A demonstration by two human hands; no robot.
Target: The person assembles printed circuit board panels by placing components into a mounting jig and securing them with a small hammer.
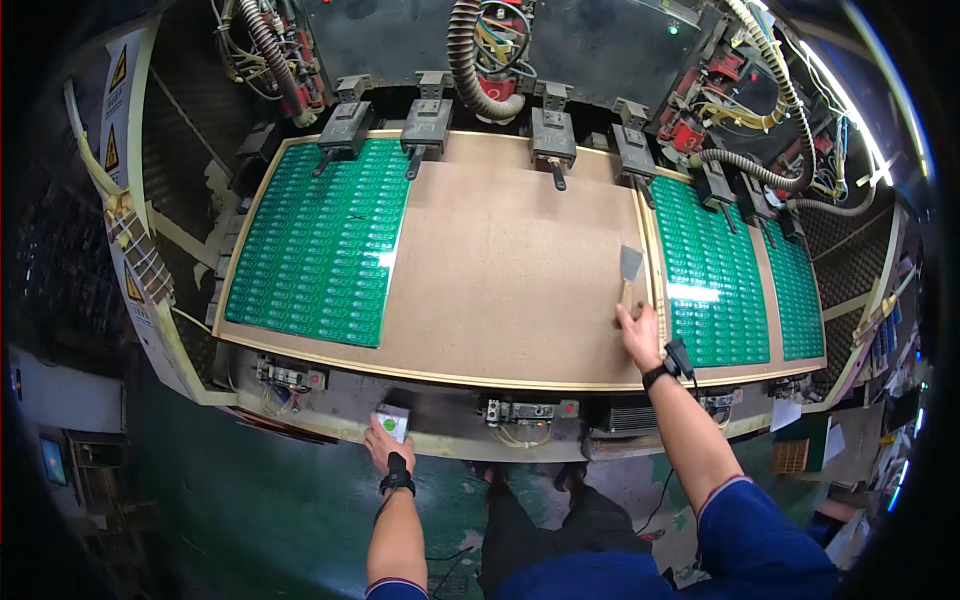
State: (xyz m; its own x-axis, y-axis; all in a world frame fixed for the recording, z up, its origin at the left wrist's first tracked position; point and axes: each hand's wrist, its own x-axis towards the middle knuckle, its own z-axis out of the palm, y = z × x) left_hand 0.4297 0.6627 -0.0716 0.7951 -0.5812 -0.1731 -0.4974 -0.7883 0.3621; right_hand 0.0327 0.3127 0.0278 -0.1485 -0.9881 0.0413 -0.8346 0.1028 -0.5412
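My right hand (641, 335) grips the wooden handle of a scraper (630, 266), whose flat metal blade points away from me over the brown board (500, 260). The hand is at the board's right part, beside a pale wooden strip (655, 270). My left hand (381, 446) is closed on a small whitish box (393, 421) with a green round mark, at the machine's front edge. Green printed circuit panels lie on the board: one panel (315, 240) at the left, another panel (712, 275) right of the strip, and a narrower panel (795, 285) at the far right.
Several dark clamps (427, 125) with black levers line the board's far edge. Behind them are machine heads with ribbed hoses (465, 50) and cables. Small valve units (525, 411) sit below the front edge. Side guards (135, 220) flank the machine. My legs stand close to the front.
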